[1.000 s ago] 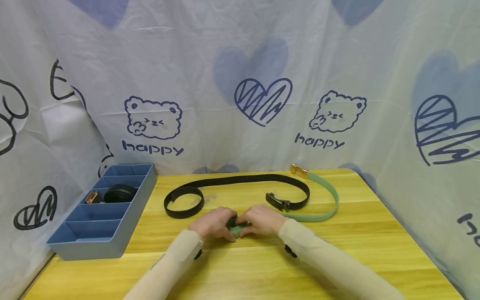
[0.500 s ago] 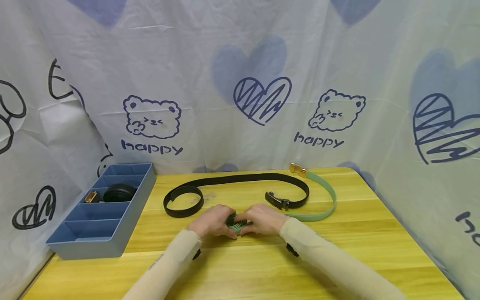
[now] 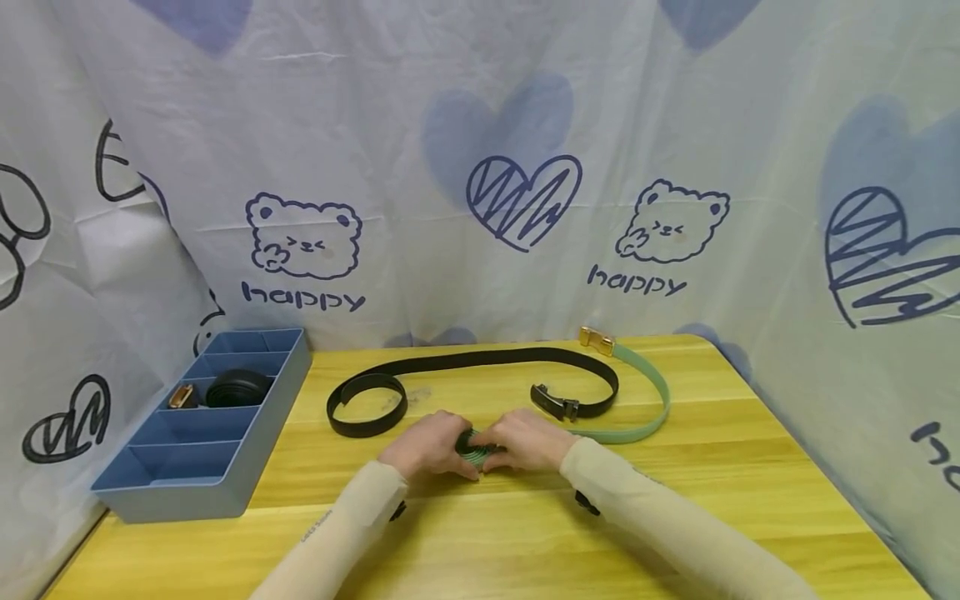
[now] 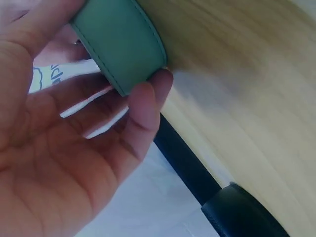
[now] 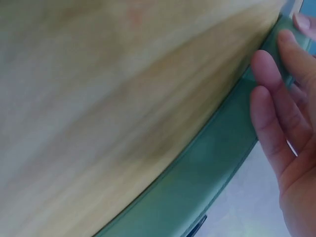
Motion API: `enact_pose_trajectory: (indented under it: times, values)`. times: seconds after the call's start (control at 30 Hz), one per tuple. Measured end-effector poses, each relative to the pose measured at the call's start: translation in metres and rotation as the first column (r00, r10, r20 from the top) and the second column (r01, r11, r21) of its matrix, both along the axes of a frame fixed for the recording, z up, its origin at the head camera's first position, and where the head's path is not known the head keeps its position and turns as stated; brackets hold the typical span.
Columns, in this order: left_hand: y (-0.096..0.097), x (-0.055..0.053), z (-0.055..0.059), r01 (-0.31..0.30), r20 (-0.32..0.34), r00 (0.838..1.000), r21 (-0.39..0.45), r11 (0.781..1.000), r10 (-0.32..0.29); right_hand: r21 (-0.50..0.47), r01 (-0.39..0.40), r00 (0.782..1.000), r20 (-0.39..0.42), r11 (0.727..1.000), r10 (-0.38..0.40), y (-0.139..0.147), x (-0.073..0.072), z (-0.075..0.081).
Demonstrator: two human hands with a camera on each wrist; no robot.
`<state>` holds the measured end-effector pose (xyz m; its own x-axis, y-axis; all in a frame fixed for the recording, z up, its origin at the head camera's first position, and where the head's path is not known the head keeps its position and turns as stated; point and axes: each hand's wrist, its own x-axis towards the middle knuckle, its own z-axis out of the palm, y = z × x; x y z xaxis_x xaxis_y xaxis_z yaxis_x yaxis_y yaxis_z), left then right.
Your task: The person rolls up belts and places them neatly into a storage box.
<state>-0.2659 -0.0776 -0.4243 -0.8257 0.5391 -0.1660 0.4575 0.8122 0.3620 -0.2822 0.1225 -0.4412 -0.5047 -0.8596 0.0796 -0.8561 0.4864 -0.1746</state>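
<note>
A green belt lies at mid-table, its near end rolled into a tight coil (image 3: 474, 456). My left hand (image 3: 429, 446) curls round the coil's left side, thumb in front. From the right, my right hand (image 3: 527, 442) holds the coil between thumb and fingers. The unrolled green strap (image 3: 626, 435) runs out behind the right hand and bends back to a gold buckle (image 3: 597, 341). In the left wrist view the coil's outer face (image 4: 121, 47) sits between thumb and fingertips. In the right wrist view fingertips lie against the green strap (image 5: 207, 158).
A black belt (image 3: 480, 360) stretches behind the hands, looped at its left end, with a dark buckle (image 3: 555, 403) at the right. To the left stands a blue divided tray (image 3: 258, 462) with a rolled black belt (image 3: 238, 388) and a gold-coloured buckle (image 3: 183, 396) in one compartment.
The loose bend of the green strap has drawn slightly to the left. Both hands stay at the coil with small finger shifts. The black belt and tray have not moved.
</note>
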Motion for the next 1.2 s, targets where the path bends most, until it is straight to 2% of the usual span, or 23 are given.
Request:
enact_pose_trajectory:
  times: [0.1,0.2,0.33,0.43,0.57,0.7,0.8,0.87,1.07,1.2]
  values:
    - [-0.0016,-0.0021,-0.0004,0.04,0.011,0.999,-0.002,0.999,-0.04,0.011,0.02,1.0,0.023,1.0,-0.021,0.0019,-0.0001,0.0005]
    - [-0.0019,-0.003,0.0002,0.067,0.024,0.997,0.006,0.998,-0.067,0.015,0.004,1.0,-0.007,1.0,-0.004,0.0019,-0.0003,0.0]
    - [-0.0008,-0.0016,0.0,0.052,0.024,0.998,0.018,0.998,-0.052,0.012,-0.022,0.996,-0.081,1.0,0.023,0.0006,0.0007,-0.0022]
    - [-0.0002,-0.0001,-0.001,0.039,-0.009,0.999,0.023,0.999,-0.039,0.007,-0.014,0.994,-0.104,1.0,0.015,0.0,0.0011,-0.0032]
    - [-0.0015,-0.0001,-0.0007,0.063,-0.049,0.997,0.016,0.998,-0.063,0.016,-0.007,0.997,-0.071,1.0,0.008,-0.0011,0.0002,-0.0003]
    - [-0.0038,-0.003,0.0001,0.108,-0.011,0.994,0.029,0.994,-0.108,0.037,0.005,1.0,-0.019,0.999,-0.004,-0.0002,-0.0021,0.0041]
    - [-0.0034,-0.0045,0.0003,0.127,0.02,0.992,0.033,0.991,-0.128,0.036,0.018,1.0,-0.012,0.999,-0.017,0.0001,-0.0028,0.0047]
    - [-0.0021,-0.0043,-0.0002,0.123,0.021,0.992,0.026,0.992,-0.123,0.023,0.02,0.999,-0.027,1.0,-0.02,-0.0007,-0.0027,0.0035]
    - [-0.0005,-0.0011,-0.0035,0.043,0.005,0.999,0.031,0.999,-0.044,-0.013,0.0,0.998,-0.061,1.0,-0.001,-0.0036,-0.0005,0.0]
    - [-0.0024,-0.0028,-0.0044,0.061,-0.012,0.998,0.034,0.998,-0.061,-0.006,0.002,0.998,-0.058,1.0,-0.003,-0.0022,0.0003,-0.0004]
